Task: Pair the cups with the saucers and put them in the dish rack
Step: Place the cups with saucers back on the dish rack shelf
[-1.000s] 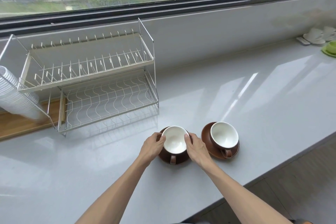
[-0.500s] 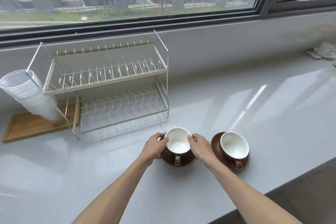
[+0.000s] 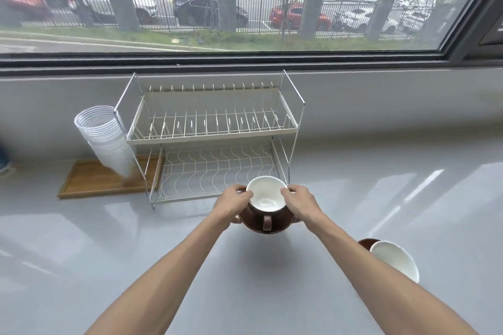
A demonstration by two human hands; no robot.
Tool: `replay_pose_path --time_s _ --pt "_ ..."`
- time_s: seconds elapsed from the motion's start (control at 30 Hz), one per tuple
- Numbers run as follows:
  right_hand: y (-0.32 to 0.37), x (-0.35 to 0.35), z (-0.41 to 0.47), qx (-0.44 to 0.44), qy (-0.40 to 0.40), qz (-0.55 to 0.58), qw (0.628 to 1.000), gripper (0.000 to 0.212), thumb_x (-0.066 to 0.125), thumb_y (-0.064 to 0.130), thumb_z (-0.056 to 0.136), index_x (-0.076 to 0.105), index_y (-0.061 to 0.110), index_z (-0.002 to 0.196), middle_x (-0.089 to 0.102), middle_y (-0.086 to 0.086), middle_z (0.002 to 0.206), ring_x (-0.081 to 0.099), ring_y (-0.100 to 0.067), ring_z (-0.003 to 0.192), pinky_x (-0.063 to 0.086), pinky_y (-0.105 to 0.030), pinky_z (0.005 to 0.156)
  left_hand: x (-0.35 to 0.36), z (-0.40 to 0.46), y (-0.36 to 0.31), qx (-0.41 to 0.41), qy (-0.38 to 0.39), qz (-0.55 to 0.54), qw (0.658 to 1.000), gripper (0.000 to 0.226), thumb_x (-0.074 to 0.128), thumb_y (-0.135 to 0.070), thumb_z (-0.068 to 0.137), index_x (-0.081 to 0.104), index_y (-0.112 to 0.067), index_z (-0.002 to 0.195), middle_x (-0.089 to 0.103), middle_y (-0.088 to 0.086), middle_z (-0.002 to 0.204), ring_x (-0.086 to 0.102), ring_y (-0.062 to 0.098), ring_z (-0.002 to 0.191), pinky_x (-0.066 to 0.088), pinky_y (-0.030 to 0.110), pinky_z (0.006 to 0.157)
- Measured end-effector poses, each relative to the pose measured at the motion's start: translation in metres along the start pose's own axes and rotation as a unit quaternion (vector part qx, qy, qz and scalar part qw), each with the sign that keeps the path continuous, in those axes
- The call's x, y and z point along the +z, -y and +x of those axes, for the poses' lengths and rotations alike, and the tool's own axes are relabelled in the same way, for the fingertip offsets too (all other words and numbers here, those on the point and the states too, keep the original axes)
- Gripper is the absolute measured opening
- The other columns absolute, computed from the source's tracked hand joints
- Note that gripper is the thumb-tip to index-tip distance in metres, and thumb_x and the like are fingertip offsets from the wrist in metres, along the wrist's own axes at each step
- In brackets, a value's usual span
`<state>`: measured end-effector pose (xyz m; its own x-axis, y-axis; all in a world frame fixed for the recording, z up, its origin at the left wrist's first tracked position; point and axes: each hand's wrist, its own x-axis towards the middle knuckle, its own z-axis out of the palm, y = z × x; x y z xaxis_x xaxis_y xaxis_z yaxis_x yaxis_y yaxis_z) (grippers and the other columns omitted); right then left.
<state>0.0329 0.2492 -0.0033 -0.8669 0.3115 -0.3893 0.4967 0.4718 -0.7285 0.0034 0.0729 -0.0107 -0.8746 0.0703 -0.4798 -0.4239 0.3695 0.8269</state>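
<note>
Holding the first pair between both palms, I have my left hand (image 3: 236,204) on one side and my right hand (image 3: 300,204) on the other, each clasped around the saucer (image 3: 265,226) with the thumbs hooked over the rim of the cup (image 3: 266,194) that sits on it. I grip it this way so the cup cannot slide on the saucer while the two travel as one piece — the handle points back toward me, clear of my fingers. The pair looks to be off the bench (image 3: 353,185), just in front of the lower tier of the dish rack (image 3: 215,141), near its right front corner. That lower tier is a flat wavy grid, which I judge the better place for a cup standing on a saucer; the upper tier is all upright prongs, made for plates on edge. The second cup (image 3: 394,261) waits on its own saucer (image 3: 366,243) well off to my right, near the bench edge and partly hidden by my forearm. Beside the rack on the left a stack of clear plastic cups (image 3: 109,141) leans over a wooden tray (image 3: 89,182) — nothing I need. My next move, I think, calls for easing the pair level over the front rail.
</note>
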Motion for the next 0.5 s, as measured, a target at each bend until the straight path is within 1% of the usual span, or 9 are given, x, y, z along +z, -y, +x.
replay_pose_path --time_s 0.07,0.13,0.2,0.27,0.3,0.37,0.43,0.5 --pt "0.012 0.004 0.013 -0.004 0.013 0.004 1.000 0.030 0.043 0.031 0.091 0.065 0.014 0.103 0.065 -0.010 0.101 0.065 -0.031 0.095 0.063 -0.045 0.073 -0.007 0.009 -0.006 -0.006 -0.014 -0.010 1.000 0.038 0.056 -0.027 0.084 0.062 -0.027 0.121 0.066 0.003 0.098 0.065 0.023 0.090 0.060 0.035 0.069" --pt "0.021 0.009 0.027 -0.006 0.025 0.015 1.000 0.030 0.041 0.029 0.092 0.063 0.010 0.101 0.063 -0.010 0.096 0.063 -0.030 0.090 0.062 -0.043 0.074 -0.014 0.017 -0.011 -0.009 -0.025 -0.016 1.000 0.035 0.056 -0.027 0.085 0.061 -0.027 0.120 0.067 0.001 0.098 0.065 0.023 0.097 0.060 0.036 0.072" --pt "0.030 0.013 0.038 -0.010 0.036 0.022 0.999 0.028 0.040 0.027 0.091 0.060 0.008 0.096 0.059 -0.008 0.088 0.056 -0.027 0.081 0.055 -0.038 0.071 -0.018 0.027 -0.015 -0.011 -0.031 -0.021 0.999 0.033 0.055 -0.027 0.086 0.061 -0.028 0.118 0.066 0.000 0.103 0.065 0.024 0.103 0.061 0.038 0.075" --pt "0.038 0.016 0.051 -0.018 0.044 0.015 0.999 0.026 0.038 0.026 0.090 0.059 0.011 0.088 0.055 -0.005 0.082 0.051 -0.025 0.077 0.046 -0.035 0.068 -0.020 0.038 -0.018 -0.018 -0.041 -0.027 0.999 0.032 0.055 -0.028 0.085 0.060 -0.029 0.117 0.066 0.000 0.111 0.065 0.026 0.105 0.061 0.040 0.077" --pt "0.041 0.018 0.057 -0.023 0.045 0.014 0.999 0.026 0.038 0.026 0.090 0.059 0.010 0.087 0.054 -0.004 0.080 0.050 -0.025 0.076 0.044 -0.034 0.068 -0.021 0.043 -0.020 -0.021 -0.047 -0.030 0.998 0.034 0.055 -0.029 0.084 0.060 -0.029 0.118 0.067 0.001 0.113 0.066 0.026 0.105 0.061 0.041 0.077" --pt "0.047 0.021 0.070 -0.029 0.043 0.012 0.999 0.027 0.038 0.025 0.090 0.059 0.007 0.087 0.054 -0.004 0.079 0.049 -0.025 0.076 0.040 -0.033 0.066 -0.022 0.054 -0.023 -0.029 -0.059 -0.035 0.997 0.040 0.055 -0.031 0.082 0.061 -0.029 0.122 0.068 0.001 0.117 0.066 0.025 0.104 0.062 0.043 0.079" --pt "0.051 0.024 0.082 -0.036 0.039 0.007 0.999 0.024 0.039 0.023 0.093 0.059 0.011 0.087 0.054 -0.001 0.079 0.049 -0.024 0.079 0.040 -0.031 0.066 -0.022 0.067 -0.025 -0.035 -0.074 -0.039 0.996 0.042 0.055 -0.030 0.083 0.060 -0.029 0.125 0.067 0.001 0.118 0.065 0.025 0.103 0.062 0.044 0.079" --pt "0.055 0.027 0.094 -0.045 0.033 -0.004 0.998 0.026 0.039 0.025 0.096 0.062 0.013 0.096 0.059 -0.001 0.089 0.053 -0.024 0.087 0.043 -0.034 0.073 -0.022 0.077 -0.027 -0.042 -0.084 -0.047 0.995 0.041 0.056 -0.029 0.084 0.061 -0.028 0.125 0.066 0.001 0.117 0.064 0.025 0.104 0.062 0.044 0.078"
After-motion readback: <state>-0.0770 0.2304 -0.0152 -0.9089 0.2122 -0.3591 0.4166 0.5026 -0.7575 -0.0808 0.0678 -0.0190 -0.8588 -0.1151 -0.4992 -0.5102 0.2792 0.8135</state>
